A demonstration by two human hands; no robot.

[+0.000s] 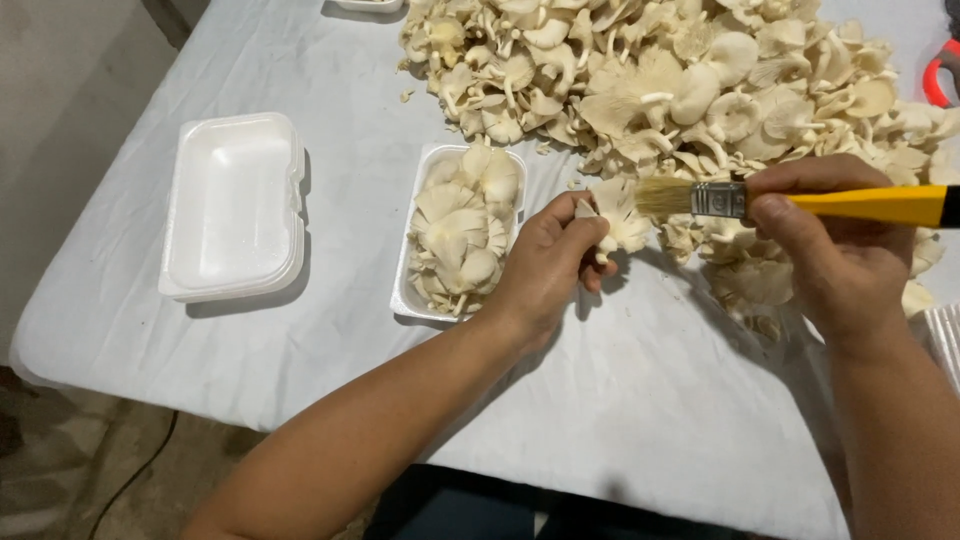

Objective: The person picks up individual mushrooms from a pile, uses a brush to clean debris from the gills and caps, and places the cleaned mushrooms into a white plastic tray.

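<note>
Mushrooms (462,232) in foam tray (404,296) (second tray (232,205) bare), left hand (545,262) pinching mushroom (618,212), right hand (835,250) gripping brush (790,202).

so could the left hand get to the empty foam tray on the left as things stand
Probably yes, once freed. The left hand grips a mushroom, but only bare tablecloth and the filled tray lie between it and the empty foam tray, which sits open to its left.

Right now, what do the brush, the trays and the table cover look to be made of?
Brush: pale bristles, natural or synthetic unclear, in a shiny metal band; handle glossy yellow, painted wood or plastic. Empty tray and filled tray: matte white foam, judging by thick, soft-edged rims. Table cover: pale bluish-white sheet with soft creases, probably cloth or thin nonwoven. The right hand holds the brush; the left hand holds a mushroom.
</note>
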